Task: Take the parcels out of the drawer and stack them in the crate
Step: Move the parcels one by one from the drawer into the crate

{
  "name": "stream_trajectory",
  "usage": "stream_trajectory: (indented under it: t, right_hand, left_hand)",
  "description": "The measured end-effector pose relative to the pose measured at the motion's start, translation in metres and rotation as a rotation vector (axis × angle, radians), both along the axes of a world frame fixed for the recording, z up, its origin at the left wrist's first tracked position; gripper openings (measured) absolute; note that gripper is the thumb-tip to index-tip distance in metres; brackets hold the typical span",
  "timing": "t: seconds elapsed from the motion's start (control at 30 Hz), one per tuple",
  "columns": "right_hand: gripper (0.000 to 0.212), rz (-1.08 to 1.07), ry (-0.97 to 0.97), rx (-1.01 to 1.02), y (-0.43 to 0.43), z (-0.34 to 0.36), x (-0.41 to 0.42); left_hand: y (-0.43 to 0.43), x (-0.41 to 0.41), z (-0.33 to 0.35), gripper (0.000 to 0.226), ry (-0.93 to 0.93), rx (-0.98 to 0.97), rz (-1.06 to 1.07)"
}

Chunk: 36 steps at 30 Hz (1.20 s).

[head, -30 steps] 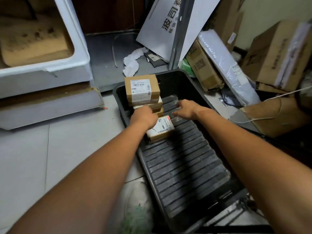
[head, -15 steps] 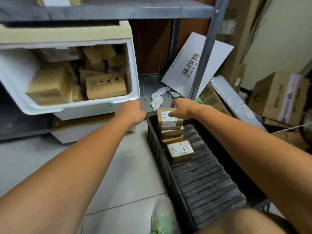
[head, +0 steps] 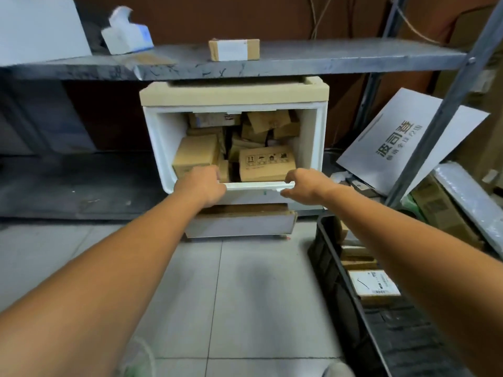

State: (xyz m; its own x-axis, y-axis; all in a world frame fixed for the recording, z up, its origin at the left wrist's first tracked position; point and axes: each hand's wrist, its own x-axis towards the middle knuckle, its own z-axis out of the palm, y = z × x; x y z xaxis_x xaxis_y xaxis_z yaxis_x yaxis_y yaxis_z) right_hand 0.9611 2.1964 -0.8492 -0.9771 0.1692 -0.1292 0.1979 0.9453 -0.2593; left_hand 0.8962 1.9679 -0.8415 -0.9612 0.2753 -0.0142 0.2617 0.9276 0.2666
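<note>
A white foam drawer (head: 310, 148) stands open under a grey shelf, full of several brown cardboard parcels. One parcel with printed handling symbols (head: 266, 164) lies at the front; a plain one (head: 194, 153) sits at the left. My left hand (head: 201, 186) curls over the drawer's front rim, its fingertips hidden inside. My right hand (head: 302, 186) pinches the same rim further right. The black crate (head: 326, 257) stands on the floor at the right, holding a short stack of labelled parcels (head: 374, 284), partly hidden by my right forearm.
The grey shelf (head: 299, 61) carries one small parcel (head: 234, 49) and a tissue box (head: 126, 36). A white printed board (head: 402, 140) leans behind a metal upright (head: 446, 110). Cardboard boxes (head: 441, 213) crowd the right. Grey floor tiles lie between drawer and crate.
Both hands have left the parcels stacked in the crate and swung left and up to the drawer's front rim. My view has turned from the crate to the drawer.
</note>
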Motion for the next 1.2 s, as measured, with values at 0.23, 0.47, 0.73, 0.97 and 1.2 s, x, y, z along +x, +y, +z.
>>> stream_trajectory:
  t: [0.23, 0.47, 0.73, 0.97, 1.2]
  right_hand:
    - [0.046, -0.012, 0.042, -0.038, -0.023, -0.013, -0.028]
    - [0.045, -0.021, 0.053, -0.084, -0.029, -0.045, -0.048]
    - [0.042, 0.005, 0.121, -0.147, -0.045, -0.057, -0.083]
    - [0.044, 0.024, 0.272, -0.333, -0.069, -0.055, -0.133]
    - [0.054, -0.084, 0.388, -0.718, -0.091, -0.067, -0.191]
  left_hand:
    - [-0.044, -0.027, -0.008, 0.033, 0.012, -0.009, 0.062]
    - [-0.059, -0.047, -0.034, 0.033, 0.037, -0.024, 0.047]
    - [-0.064, -0.062, -0.045, 0.034, 0.152, 0.055, 0.042]
    - [-0.057, -0.095, -0.056, 0.043, 0.338, 0.112, -0.032]
    - [-0.049, -0.125, -0.084, 0.055, 0.411, 0.158, -0.057]
